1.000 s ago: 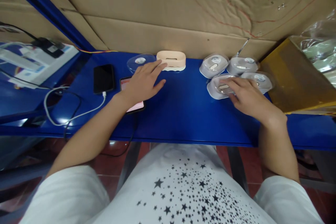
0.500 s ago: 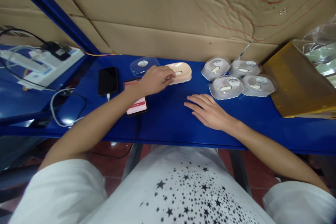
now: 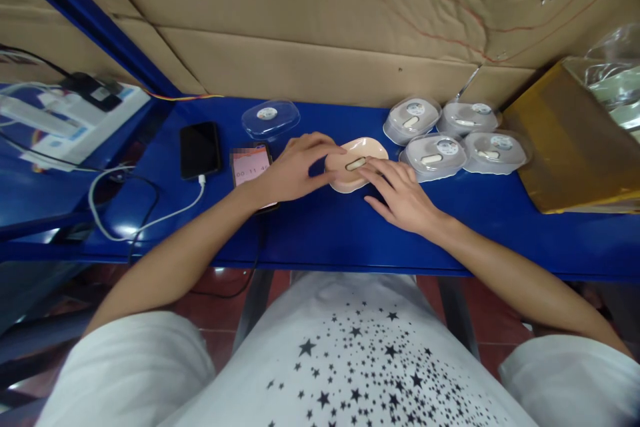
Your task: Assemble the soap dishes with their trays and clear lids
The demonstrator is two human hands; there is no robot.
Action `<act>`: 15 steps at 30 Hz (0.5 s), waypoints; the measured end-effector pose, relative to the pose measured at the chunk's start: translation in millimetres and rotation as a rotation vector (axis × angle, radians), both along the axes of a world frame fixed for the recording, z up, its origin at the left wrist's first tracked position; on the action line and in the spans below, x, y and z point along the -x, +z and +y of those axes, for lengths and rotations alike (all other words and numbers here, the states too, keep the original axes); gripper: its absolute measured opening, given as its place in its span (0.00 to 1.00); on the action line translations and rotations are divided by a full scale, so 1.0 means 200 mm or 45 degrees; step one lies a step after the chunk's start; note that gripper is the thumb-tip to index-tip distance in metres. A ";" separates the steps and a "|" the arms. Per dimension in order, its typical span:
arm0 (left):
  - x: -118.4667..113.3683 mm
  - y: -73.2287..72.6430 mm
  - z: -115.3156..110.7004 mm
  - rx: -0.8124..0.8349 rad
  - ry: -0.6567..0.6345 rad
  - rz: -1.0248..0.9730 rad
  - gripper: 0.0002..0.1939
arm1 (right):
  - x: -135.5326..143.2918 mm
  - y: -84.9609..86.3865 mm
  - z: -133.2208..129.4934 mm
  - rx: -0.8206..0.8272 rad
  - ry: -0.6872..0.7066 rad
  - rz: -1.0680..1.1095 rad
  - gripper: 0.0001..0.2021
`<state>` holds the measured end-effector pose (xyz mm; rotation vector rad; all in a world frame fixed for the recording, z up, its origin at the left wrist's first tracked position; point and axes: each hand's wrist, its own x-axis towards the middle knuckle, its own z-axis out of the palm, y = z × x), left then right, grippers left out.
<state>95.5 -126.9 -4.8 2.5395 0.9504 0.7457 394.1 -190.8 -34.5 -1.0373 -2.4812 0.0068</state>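
A peach-coloured oval dish [image 3: 367, 147] with a pale oval piece [image 3: 355, 164] in its middle lies on the blue table between my hands. My left hand [image 3: 300, 165] reaches over the dish's left side, thumb and forefinger apart at its rim. My right hand [image 3: 400, 195] comes from the right with its fingers stretched out. Its fingertips are on or just above the dish's right part, beside the pale piece. Whether they press on it cannot be made out. A clear plastic cover [image 3: 271, 119] with a round label lies behind my left hand.
Several clear-covered oval dishes [image 3: 433, 157] stand at the back right, beside a cardboard box [image 3: 553, 140] holding plastic-wrapped things. On the left are a phone showing a timer [image 3: 250, 163], a black phone [image 3: 200, 150] on a white cable, and a power strip [image 3: 100, 127].
The peach dish has shifted right and towards me, and sits at a slant. My left hand has moved right with its fingers parted. My right hand has moved up to the dish.
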 end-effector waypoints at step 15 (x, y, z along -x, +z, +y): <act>-0.05 -0.03 -0.13 -0.199 -0.261 -0.056 0.18 | -0.02 0.04 0.01 -0.006 -0.027 0.036 0.22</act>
